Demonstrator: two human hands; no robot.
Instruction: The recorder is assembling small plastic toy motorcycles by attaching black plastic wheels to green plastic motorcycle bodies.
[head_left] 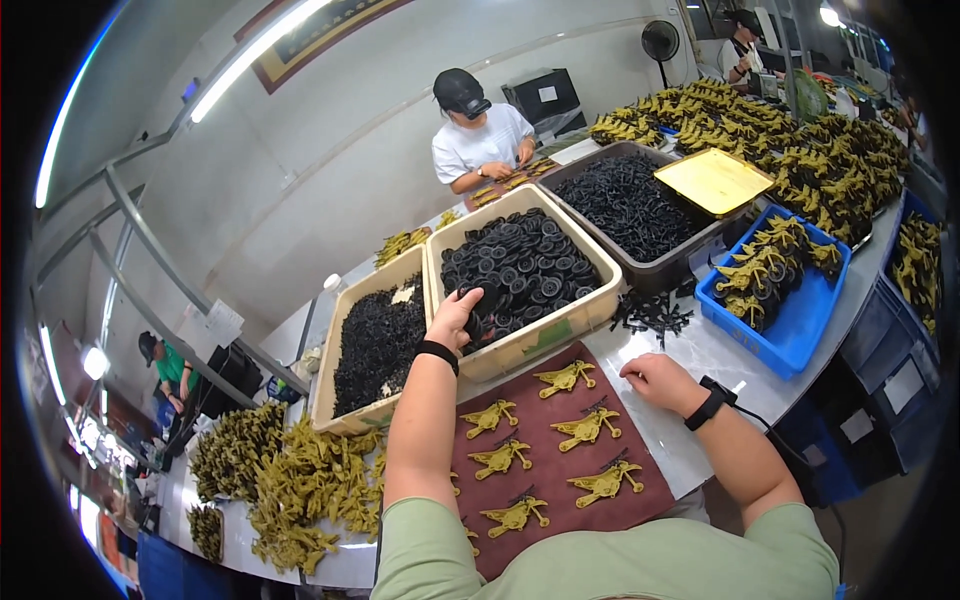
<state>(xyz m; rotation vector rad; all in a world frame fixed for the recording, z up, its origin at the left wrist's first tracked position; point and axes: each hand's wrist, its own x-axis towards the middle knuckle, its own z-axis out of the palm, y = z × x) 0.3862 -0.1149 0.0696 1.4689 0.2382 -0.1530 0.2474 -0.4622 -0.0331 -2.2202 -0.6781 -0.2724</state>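
My left hand (454, 320) reaches over the near left corner of a cream bin (545, 345) full of black wheels (535, 245). Its thumb and fingers close around a black wheel (486, 298); most of the fingers are hidden. Over the white tabletop, beside a maroon mat (545, 450), my right hand (660, 383) is held with its fingers curled in. Whatever it may hold is hidden. Several yellow-green plastic frame parts (586, 428) lie in two main columns on the mat, some with thin dark pieces along them. My left arm covers the mat's left side.
Left of the wheels, another cream bin (322, 400) holds small black parts. A grey bin (665, 270) of black pieces carries a yellow tray (715, 182). A blue crate (775, 355) holds assembled pieces. Yellow parts (310, 490) pile up at left. A co-worker (480, 135) works across the table.
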